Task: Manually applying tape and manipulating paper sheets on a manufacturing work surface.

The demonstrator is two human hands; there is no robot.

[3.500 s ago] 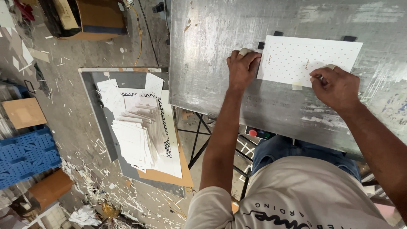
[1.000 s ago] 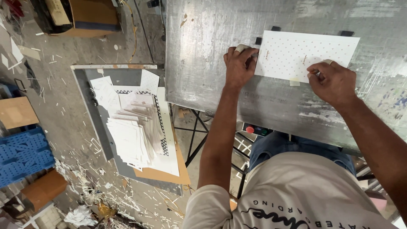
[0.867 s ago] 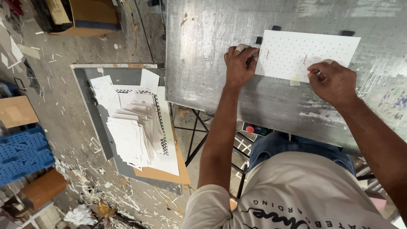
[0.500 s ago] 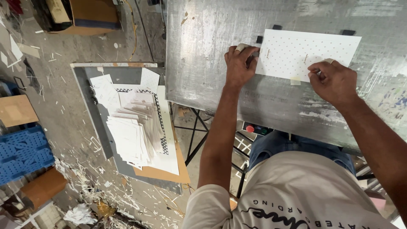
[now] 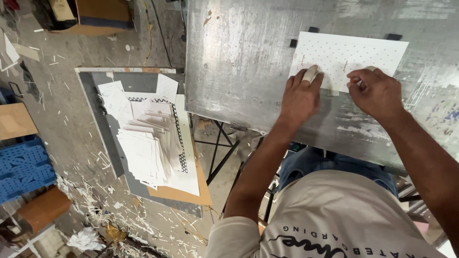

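Dotted white sheet is lying flat on the metal desk, upper right of the frame, its far edge sitting against small black stops.

Left hand is pressing down on the sheet's near edge, left of centre; fingers spread flat on the paper, not gripping. One fingertip is wearing a pale wrap.

Right hand is resting on the near edge further right, fingers curled inward and pinching at something small on the sheet; what it is cannot be told.

Progress, as a judgement: the sheet is looking already squared to the stops and is being held in place, so placement seems done. Work at the near edge seems to be under way. Nothing here is showing how much of it is finished.

Sheet relative to fingers: both sets of fingertips are touching its near edge, palms lying off the paper on bare metal. Most of the sheet is extending away from the hands toward the top of the frame.

Lower left of centre: a grey board is lying on the floor, carrying a fanned stack of white sheets. That stack is well apart from both hands. Blue crate at far left; paper scraps are littering the floor
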